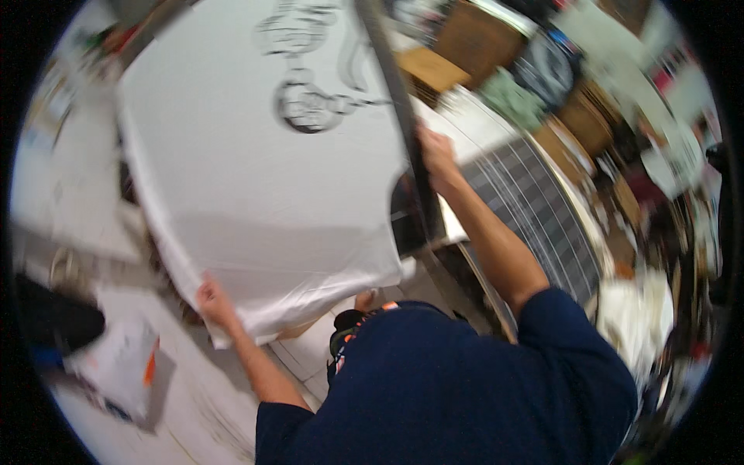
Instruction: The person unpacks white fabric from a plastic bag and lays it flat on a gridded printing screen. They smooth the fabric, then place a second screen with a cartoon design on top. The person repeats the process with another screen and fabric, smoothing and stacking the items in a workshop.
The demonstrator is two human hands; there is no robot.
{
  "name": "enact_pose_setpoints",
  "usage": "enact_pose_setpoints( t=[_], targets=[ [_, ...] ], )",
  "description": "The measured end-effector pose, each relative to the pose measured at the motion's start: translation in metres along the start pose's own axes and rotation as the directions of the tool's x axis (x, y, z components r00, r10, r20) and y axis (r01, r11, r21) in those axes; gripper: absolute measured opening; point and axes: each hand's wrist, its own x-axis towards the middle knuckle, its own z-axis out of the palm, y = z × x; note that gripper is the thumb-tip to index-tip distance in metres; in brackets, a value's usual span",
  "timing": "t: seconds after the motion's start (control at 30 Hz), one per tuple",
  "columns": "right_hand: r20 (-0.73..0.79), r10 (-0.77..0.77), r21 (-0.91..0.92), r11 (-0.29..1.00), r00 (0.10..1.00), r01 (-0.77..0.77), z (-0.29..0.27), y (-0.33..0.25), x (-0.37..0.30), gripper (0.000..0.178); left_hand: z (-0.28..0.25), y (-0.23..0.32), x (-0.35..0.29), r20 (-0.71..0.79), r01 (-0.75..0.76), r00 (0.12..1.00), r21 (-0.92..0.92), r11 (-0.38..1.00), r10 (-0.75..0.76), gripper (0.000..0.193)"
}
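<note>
A large white cloth (232, 170) is spread out before me, with a black line drawing (310, 105) printed on its far part. My left hand (213, 301) is closed on the cloth's near left edge, where the fabric bunches and hangs in folds. Along the cloth's right side runs a long dark bar (395, 93), slanting away from me. My right hand (436, 155) is closed around this bar. A dark, shiny patch (407, 213) shows beside the bar's near end. What lies beneath the cloth is mostly hidden.
To the right lies a grey checked panel (535, 217) with pale lines. Behind it are cardboard boxes (477, 39), a green cloth (511, 99) and a dark plastic bag (546, 66). A white package (116, 360) with an orange mark sits at the lower left.
</note>
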Motion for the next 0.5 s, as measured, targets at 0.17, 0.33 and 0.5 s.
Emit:
enact_pose_setpoints(
  t=[0.17, 0.33, 0.5],
  targets=[
    [0.021, -0.004, -0.165, 0.986, 1.0, 0.007, -0.018, -0.009, 0.008, 0.051, -0.028, 0.046, 0.055, 0.721, 0.639, 0.65, -0.345, 0.687, -0.242, 0.071],
    [0.006, 0.08, -0.356, 0.932, 0.997, -0.073, -0.027, -0.015, -0.008, 0.043, -0.021, 0.033, 0.039, 0.544, 0.568, 0.779, -0.401, 0.718, -0.312, 0.065],
    [-0.126, -0.193, -0.272, 0.95, 0.973, 0.154, -0.146, -0.06, -0.087, 0.029, -0.04, -0.027, 0.015, 0.455, 0.6, 0.785, -0.388, 0.699, -0.422, 0.064]
  ],
)
